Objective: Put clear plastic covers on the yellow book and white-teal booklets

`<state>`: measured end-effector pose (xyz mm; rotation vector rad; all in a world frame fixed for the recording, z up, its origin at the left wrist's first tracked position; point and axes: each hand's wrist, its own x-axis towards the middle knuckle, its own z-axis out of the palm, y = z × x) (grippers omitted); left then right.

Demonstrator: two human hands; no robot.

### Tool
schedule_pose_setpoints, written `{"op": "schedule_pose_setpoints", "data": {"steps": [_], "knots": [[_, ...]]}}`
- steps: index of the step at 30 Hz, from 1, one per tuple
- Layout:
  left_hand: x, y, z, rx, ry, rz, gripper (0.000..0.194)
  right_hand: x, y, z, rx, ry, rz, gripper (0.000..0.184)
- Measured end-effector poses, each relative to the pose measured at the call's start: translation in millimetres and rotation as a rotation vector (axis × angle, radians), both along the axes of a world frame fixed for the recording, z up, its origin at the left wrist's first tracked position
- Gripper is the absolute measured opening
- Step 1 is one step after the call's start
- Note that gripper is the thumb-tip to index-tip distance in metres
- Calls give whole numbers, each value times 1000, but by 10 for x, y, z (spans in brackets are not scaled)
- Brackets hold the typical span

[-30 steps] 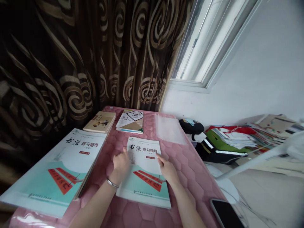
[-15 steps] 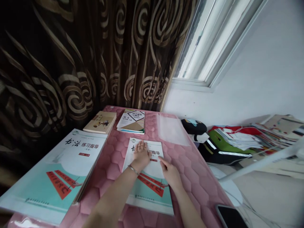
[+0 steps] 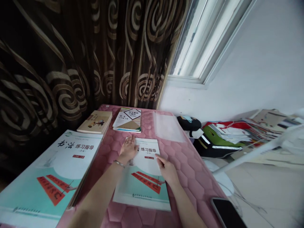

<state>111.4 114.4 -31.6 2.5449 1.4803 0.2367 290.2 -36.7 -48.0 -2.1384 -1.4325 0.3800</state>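
Note:
A white and teal calligraphy workbook (image 3: 148,166) with red strips on its cover lies closed on the pink padded table cover. My left hand (image 3: 129,148), wearing a bracelet at the wrist, rests flat over the book's upper left corner with its fingers stretched out, hiding part of the title. At the right edge, my right hand (image 3: 167,169) holds the workbook, one digit on the cover and the other fingers curled by the edge. A stack of similar calligraphy workbooks (image 3: 71,166) lies to the left.
Behind are a stack of tan books (image 3: 95,123) and a stack of white and gold workbooks (image 3: 128,120). A translucent sheet (image 3: 168,126) lies at the back right. A phone (image 3: 226,212) is by the right edge, near a white lamp (image 3: 247,158). Bags and papers (image 3: 228,134) lie beyond.
My left hand moved from the workbook's left edge onto the middle of its title, then back left to the upper left corner. My right hand stays at the right edge.

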Motion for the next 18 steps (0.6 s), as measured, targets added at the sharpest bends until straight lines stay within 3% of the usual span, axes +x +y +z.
{"op": "schedule_pose_setpoints", "data": {"steps": [6, 12, 18], "knots": [[-29, -247, -16, 22, 56, -43, 65, 7, 8, 6, 5, -5, -8, 39], [-102, -664, -43, -14, 30, -212, 70, -12, -11, 13, -29, -44, -20, 40], [-87, -555, 30, -44, 0, -192, 67, -22, 28, 22, 31, -59, -40, 40]]}}
